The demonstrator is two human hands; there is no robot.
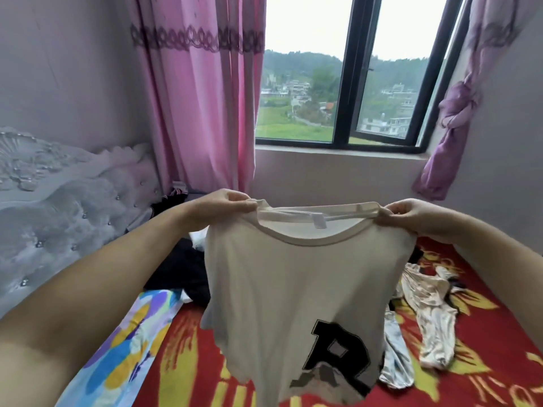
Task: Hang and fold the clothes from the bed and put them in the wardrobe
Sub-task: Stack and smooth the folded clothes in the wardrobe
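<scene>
A cream T-shirt [293,283] with a large black letter R on it hangs in the air above the bed [493,362]. My left hand [227,204] pinches its collar at the left shoulder. My right hand [411,214] pinches the collar at the right shoulder. The neckline is stretched between both hands and the shirt's body drops straight down. Its lower hem runs out of view at the bottom. Behind it on the red and yellow bedspread lie a black garment [182,271] and a pale beige garment [432,312].
A grey tufted headboard [58,218] stands at the left. A blue, yellow and purple patterned cloth [129,348] lies along the bed's left side. A pink curtain [202,98], a window [346,83] and a knotted purple curtain [452,127] are beyond the bed.
</scene>
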